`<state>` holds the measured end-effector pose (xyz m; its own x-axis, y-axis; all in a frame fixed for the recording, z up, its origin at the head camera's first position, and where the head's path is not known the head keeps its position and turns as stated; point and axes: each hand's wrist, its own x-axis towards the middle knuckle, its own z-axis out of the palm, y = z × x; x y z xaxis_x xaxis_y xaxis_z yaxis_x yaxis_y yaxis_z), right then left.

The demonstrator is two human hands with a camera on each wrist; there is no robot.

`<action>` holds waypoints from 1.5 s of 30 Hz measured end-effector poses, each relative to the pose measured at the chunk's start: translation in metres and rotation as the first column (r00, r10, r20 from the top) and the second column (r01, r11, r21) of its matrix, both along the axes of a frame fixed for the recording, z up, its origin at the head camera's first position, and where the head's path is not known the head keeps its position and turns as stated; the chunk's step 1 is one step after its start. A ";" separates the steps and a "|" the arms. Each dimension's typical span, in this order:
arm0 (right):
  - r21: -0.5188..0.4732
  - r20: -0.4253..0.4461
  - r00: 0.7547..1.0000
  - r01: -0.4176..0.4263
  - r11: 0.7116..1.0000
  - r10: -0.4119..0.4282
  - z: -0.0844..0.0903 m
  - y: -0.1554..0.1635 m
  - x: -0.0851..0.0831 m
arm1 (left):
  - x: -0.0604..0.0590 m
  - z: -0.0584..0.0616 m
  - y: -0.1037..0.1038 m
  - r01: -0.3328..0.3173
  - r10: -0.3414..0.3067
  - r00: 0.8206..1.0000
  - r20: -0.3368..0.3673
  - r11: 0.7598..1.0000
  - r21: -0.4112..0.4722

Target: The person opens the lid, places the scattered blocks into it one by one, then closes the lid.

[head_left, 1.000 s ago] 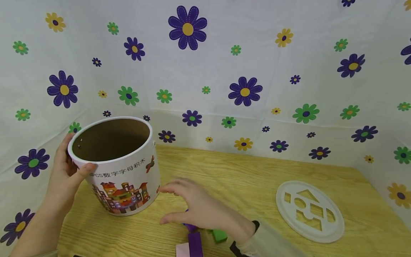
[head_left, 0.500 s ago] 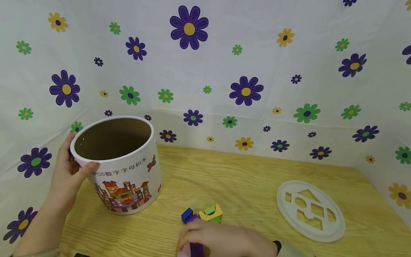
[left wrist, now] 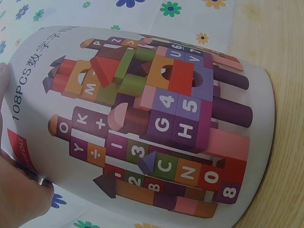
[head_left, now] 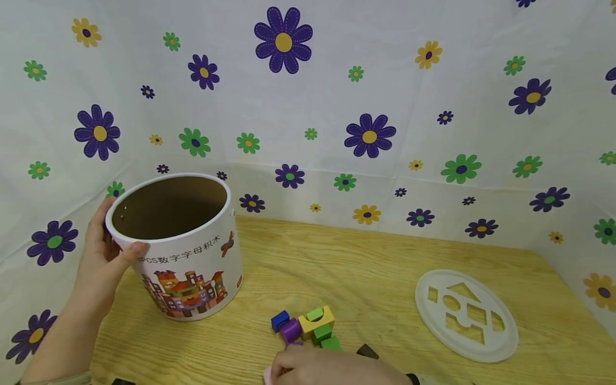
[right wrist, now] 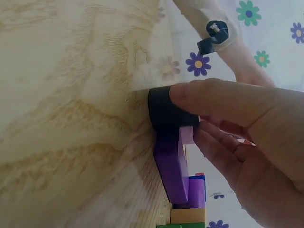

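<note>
Head: left hand (head_left: 103,256) grips rim of open toy tub (head_left: 185,251), far-left on wood table (head_left: 366,262). Right hand (head_left: 332,370) at near edge, by loose blocks (head_left: 308,326). Shape-sorter lid (head_left: 466,315) flat at right.
L wrist: tub (left wrist: 152,123) fills view, thumb on it.
R wrist: right hand (right wrist: 237,137) pinches purple block (right wrist: 172,161), fingers curled round it, on table.

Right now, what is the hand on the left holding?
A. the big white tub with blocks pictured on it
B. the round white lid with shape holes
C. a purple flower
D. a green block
A. The left hand grips the rim of the big white tub, thumb on its front; the round white lid lies untouched on the wooden table, away from both hands.
</note>
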<state>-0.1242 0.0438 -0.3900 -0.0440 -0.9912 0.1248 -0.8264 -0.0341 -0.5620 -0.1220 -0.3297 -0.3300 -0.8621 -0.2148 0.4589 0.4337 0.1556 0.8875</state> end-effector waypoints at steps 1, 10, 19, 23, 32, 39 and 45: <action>-0.016 -0.086 0.996 -0.012 1.000 0.010 0.001 0.001 0.000 | 0.000 0.000 0.000 -0.001 0.001 1.000 0.001 1.000 0.000; 0.055 -0.116 0.992 0.047 0.997 -0.040 0.009 0.006 -0.001 | 0.000 0.000 0.001 0.001 -0.001 1.000 0.009 1.000 -0.005; 0.016 0.002 0.992 0.127 0.992 -0.127 0.019 0.013 -0.006 | 0.000 0.000 0.000 0.003 -0.003 1.000 0.010 1.000 -0.005; -0.007 0.061 0.972 0.229 0.973 -0.228 0.030 0.016 -0.008 | 0.000 0.000 -0.001 0.004 -0.004 1.000 0.009 1.000 -0.002; -0.137 0.231 0.887 0.437 0.889 -0.400 0.051 0.015 -0.020 | -0.001 0.001 0.000 -0.001 0.001 1.000 0.001 1.000 -0.010; -0.260 0.166 0.852 0.523 0.812 -0.496 0.066 0.000 -0.027 | -0.001 0.000 -0.001 0.008 -0.008 1.000 0.003 1.000 0.006; -0.389 0.125 0.860 0.501 0.773 -0.494 0.088 -0.020 -0.029 | -0.002 -0.001 -0.002 0.016 -0.016 1.000 -0.002 1.000 0.015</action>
